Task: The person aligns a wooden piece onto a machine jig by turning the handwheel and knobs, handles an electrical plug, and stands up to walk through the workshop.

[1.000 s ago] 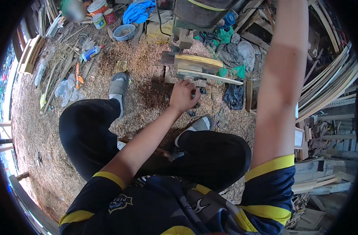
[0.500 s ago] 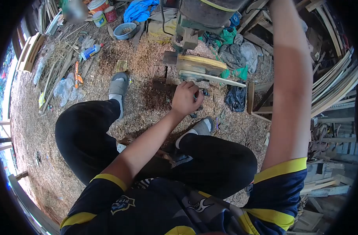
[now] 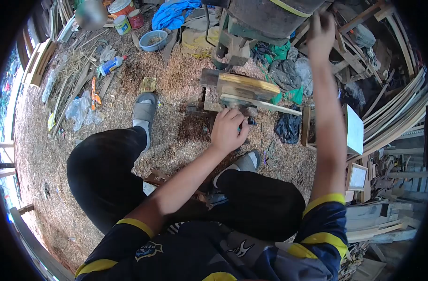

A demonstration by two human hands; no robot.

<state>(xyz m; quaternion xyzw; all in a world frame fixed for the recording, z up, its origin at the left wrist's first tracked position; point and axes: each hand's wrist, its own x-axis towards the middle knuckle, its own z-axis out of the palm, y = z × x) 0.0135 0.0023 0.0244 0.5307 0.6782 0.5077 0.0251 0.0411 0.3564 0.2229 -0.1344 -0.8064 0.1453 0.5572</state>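
My left hand (image 3: 229, 131) is closed at the front of a vise (image 3: 209, 77), its fingers curled over what looks like the vise handle (image 3: 251, 121); the palm hides most of it. Between the jaws stand wooden pieces (image 3: 249, 84), and a longer thin wooden strip (image 3: 275, 107) sticks out to the right. Above the vise is a drill press (image 3: 265, 21) with a dark, yellow-striped housing. My right hand (image 3: 322, 36) is raised beside that housing at the upper right. Motion smears its fingers, so its grip does not show.
Wood shavings cover the ground around my sandalled feet. A blue basin (image 3: 153, 40), paint cans (image 3: 122, 25) and a plastic bottle (image 3: 110, 65) lie at the upper left. On the right are a black plastic bag (image 3: 287, 127), a white-topped box (image 3: 353, 129) and stacked wooden strips (image 3: 397, 110).
My right hand, out of sight behind the top edge before, has come down into view beside the drill press. My left hand stays at the vise. The view has shifted slightly.
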